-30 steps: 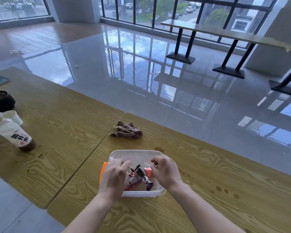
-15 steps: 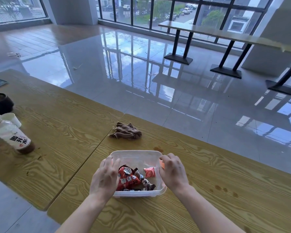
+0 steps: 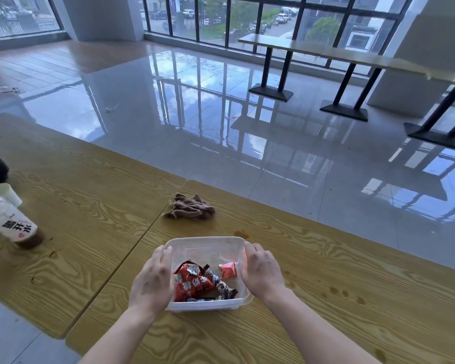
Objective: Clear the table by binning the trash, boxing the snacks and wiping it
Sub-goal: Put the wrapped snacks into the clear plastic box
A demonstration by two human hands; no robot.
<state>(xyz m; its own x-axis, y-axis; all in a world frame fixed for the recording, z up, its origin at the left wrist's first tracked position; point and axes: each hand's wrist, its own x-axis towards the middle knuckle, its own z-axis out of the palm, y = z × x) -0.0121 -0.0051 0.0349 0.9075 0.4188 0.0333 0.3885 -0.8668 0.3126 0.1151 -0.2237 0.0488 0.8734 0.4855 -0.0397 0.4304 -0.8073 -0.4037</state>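
My left hand (image 3: pixel 153 282) and right hand (image 3: pixel 262 271) clasp the snack box (image 3: pixel 208 244) sides, steadying it near the tabletop's (image 3: pixel 326 258) front edge.

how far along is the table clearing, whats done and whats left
Done: snack packets lie in the clear box. In hand: the left hand and right hand grip the box's sides. Left: the bottle and white cup remain on the table, its stains are unwiped, and the brown cloth lies untouched.

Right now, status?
Left hand and right hand grip clear box sides. Snacks inside, no lid. Cloth waits beyond.
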